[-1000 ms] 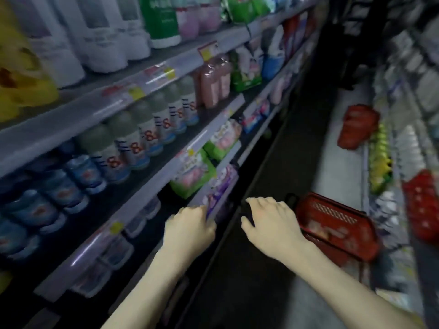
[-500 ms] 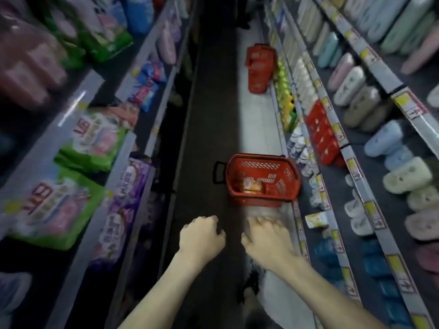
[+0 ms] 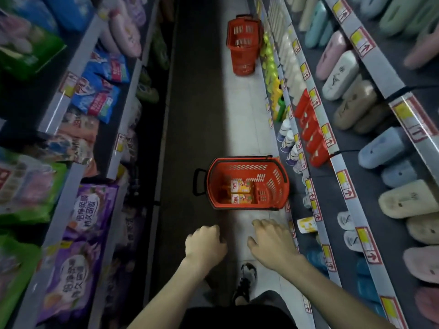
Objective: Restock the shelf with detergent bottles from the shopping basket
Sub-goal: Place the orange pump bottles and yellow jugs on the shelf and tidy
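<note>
A red shopping basket [image 3: 280, 184] stands on the aisle floor ahead of me, close to the right-hand shelving. Two orange-labelled detergent bottles [image 3: 240, 192] lie flat in its bottom. My left hand [image 3: 205, 243] hovers below the basket with its fingers loosely curled and nothing in it. To its right, my right hand [image 3: 270, 241] is held out palm down, fingers relaxed and empty. Both hands are short of the basket and apart from it.
Shelving [image 3: 71, 172] on the left holds detergent bags in purple, green and blue. The right shelving [image 3: 342, 176] carries slippers, red boxes and small bottles. A second red basket [image 3: 243, 43] stands farther down the narrow aisle. My shoe [image 3: 247, 279] is on the floor below.
My view has swung from the left shelf with bottles round to the aisle floor and the basket. Both hands stayed in front of me, empty, and came nearer the basket.
</note>
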